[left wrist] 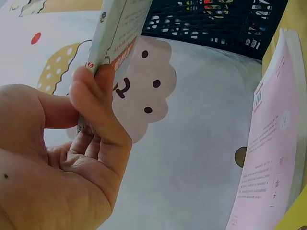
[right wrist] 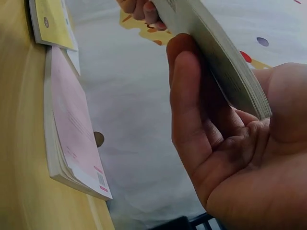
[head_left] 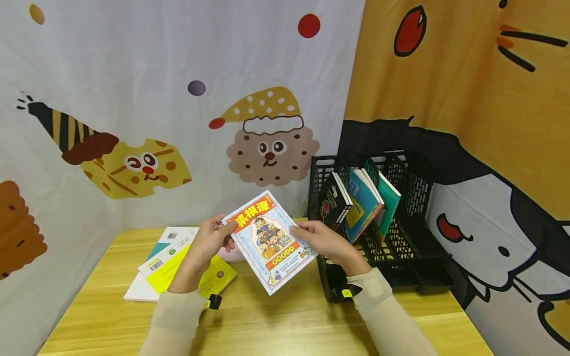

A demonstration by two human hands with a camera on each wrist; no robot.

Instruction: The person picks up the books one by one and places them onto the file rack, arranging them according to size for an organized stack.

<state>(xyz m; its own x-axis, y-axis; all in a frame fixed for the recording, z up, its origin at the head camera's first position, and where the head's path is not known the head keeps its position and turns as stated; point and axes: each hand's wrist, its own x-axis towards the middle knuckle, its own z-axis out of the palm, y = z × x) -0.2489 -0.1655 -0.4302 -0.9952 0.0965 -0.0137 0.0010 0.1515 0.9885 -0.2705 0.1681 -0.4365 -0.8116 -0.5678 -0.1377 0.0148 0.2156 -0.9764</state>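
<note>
Left hand (head_left: 208, 243) and right hand (head_left: 324, 240) pinch one book (head_left: 272, 241) before me.
Its long axis runs eleven to five o'clock; the black rack (head_left: 418, 232) lies toward three, right hand nearer.

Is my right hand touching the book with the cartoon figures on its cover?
Touching: the head view shows your right hand gripping the book, with its thumb on the front.

Long cream left sleeve (head_left: 172, 324), matching right sleeve (head_left: 392, 311), both plain. Black left wrist piece (head_left: 215, 301), black right wrist piece (head_left: 355, 289), small yellow label (head_left: 347, 293) on each.
</note>
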